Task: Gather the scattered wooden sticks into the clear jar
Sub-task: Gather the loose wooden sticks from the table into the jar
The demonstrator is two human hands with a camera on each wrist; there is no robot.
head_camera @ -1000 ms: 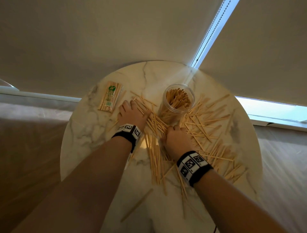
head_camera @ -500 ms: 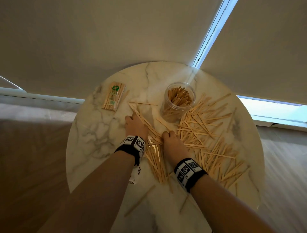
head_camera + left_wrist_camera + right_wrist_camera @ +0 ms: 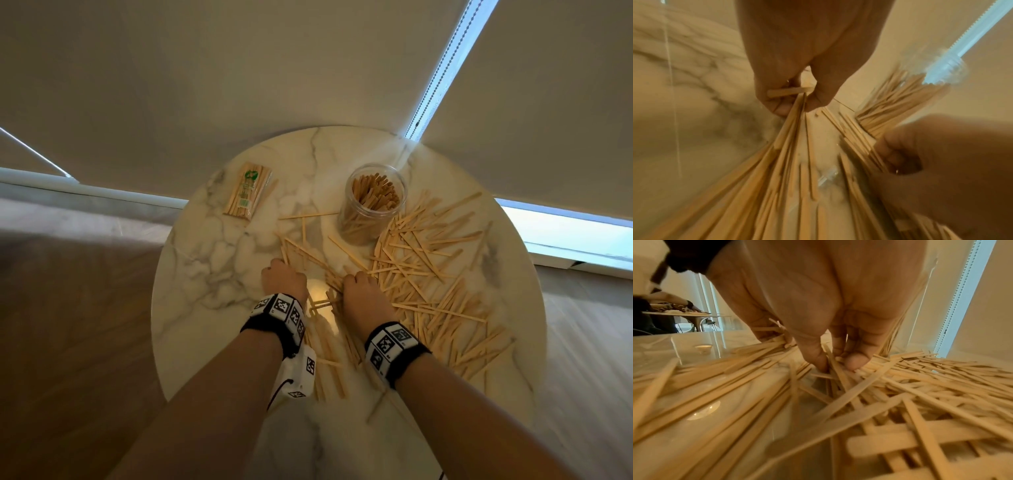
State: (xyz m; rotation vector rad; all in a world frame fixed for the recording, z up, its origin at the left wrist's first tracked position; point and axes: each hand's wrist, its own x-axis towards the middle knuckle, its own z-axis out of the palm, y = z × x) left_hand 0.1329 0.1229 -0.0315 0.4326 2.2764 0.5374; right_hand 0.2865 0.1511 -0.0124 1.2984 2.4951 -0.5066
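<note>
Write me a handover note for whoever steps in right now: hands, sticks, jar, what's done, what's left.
Left hand: fingers curled, pinching a few wooden sticks against the marble table.
Right hand: fingertips curled into the pile, pinching sticks beside the left hand.
Clear jar: upright at the far side of the table, open, already partly filled with sticks standing on end.
Done: one batch is in the jar.
Left: most sticks lie loose, mainly right of the jar and between the wrists; neither handful is lifted yet.
A sealed stick packet lies far left, untouched.
</note>
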